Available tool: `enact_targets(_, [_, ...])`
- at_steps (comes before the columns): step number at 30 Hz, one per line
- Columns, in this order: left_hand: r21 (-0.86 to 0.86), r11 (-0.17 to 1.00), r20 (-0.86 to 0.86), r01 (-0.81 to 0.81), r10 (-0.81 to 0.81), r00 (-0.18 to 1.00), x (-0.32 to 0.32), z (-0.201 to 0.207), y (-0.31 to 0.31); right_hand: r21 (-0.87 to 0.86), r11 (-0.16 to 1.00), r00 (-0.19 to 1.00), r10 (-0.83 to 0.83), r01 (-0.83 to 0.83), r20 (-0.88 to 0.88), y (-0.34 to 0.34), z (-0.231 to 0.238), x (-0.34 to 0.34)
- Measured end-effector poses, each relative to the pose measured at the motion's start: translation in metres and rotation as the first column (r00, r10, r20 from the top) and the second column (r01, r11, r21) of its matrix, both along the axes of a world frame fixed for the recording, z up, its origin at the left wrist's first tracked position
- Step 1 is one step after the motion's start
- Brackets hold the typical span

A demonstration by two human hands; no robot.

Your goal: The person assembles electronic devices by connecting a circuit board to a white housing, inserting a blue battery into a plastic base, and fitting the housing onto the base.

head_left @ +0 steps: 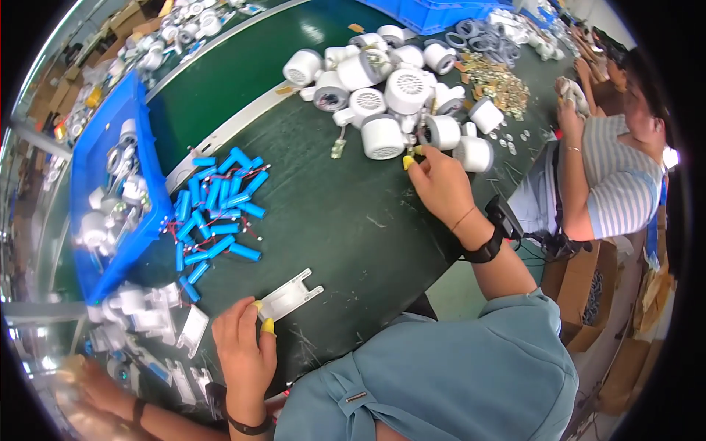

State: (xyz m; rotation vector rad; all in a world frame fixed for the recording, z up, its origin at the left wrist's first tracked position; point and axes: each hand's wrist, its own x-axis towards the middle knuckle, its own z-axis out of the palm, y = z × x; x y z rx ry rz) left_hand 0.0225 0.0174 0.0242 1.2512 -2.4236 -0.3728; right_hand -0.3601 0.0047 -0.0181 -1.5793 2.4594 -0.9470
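My left hand, with yellow covers on thumb and forefinger, pinches one end of a flat white plastic bracket with a notched far end. Over at the pile of round white plastic housings, my right hand has its yellow-covered thumb and forefinger close together. Their tips are beside a white housing with a grey ring; whatever lies between them is too small to make out. To the left, a heap of blue cylindrical batteries with thin red wires lies on the dark green table.
A blue bin of white parts stands at left, with more white brackets below it. Grey rings and small metal pieces lie far right. A co-worker sits right; another person's arm reaches in lower left.
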Motion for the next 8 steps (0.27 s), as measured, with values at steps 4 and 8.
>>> enact_targets(4, [-0.004,1.0,0.071,-0.023,0.023,0.997,0.014,0.005,-0.012,0.087,0.996,0.756,-0.047,-0.013,0.652,-0.013,0.006,-0.013])
enact_targets(8, [0.014,0.984,0.119,-0.176,0.173,0.978,0.039,0.003,-0.026,0.054,0.985,0.44,0.024,-0.165,0.897,-0.01,0.003,-0.01])
